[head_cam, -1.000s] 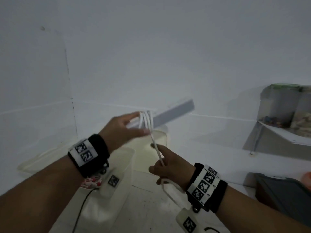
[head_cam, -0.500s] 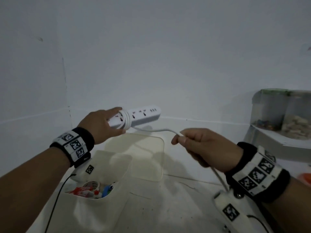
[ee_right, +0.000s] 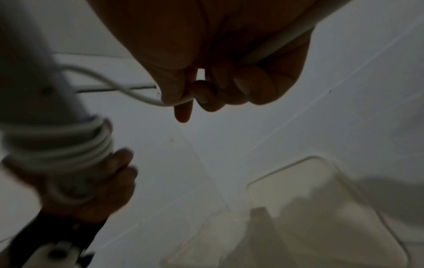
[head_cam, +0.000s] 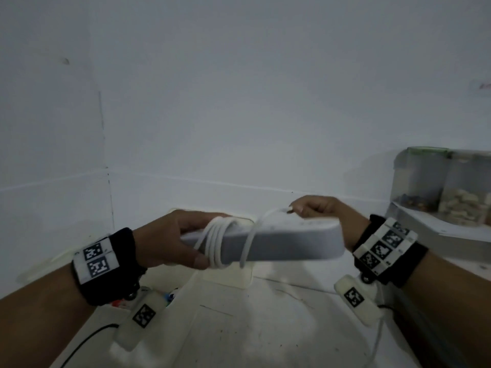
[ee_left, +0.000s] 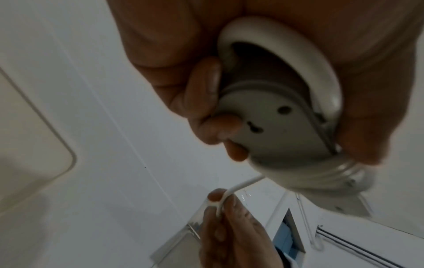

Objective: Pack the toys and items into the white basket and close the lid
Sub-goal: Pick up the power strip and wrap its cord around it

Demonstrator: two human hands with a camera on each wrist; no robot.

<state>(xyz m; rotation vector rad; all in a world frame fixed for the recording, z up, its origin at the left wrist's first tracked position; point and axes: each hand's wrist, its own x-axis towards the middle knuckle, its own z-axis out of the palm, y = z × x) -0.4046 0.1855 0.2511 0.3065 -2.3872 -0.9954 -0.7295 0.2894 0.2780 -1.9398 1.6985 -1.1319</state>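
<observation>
My left hand [head_cam: 175,243] grips one end of a white power strip [head_cam: 287,243], held level at chest height above the white basket [head_cam: 212,290]. Its white cord [head_cam: 216,241] is coiled in several turns round the strip beside my thumb. My right hand [head_cam: 316,209] pinches the free run of cord just behind the strip's far edge. In the left wrist view my fingers [ee_left: 206,101] curl round the strip's grey underside [ee_left: 275,130]. The right wrist view shows the cord [ee_right: 137,96] running from my right hand [ee_right: 218,81] to the coil [ee_right: 64,143]. The basket's lid [ee_right: 321,199] stands up.
Small colourful toys [head_cam: 164,297] lie in the basket below my left wrist. A shelf [head_cam: 435,229] at the right carries two clear jars [head_cam: 438,187]. White walls close in at the back and left. A black cable [head_cam: 82,341] trails from my left wrist.
The strip has turned from sockets-up to its side facing me. My right hand has carried the cord up and over behind it, adding another turn to the coil.
</observation>
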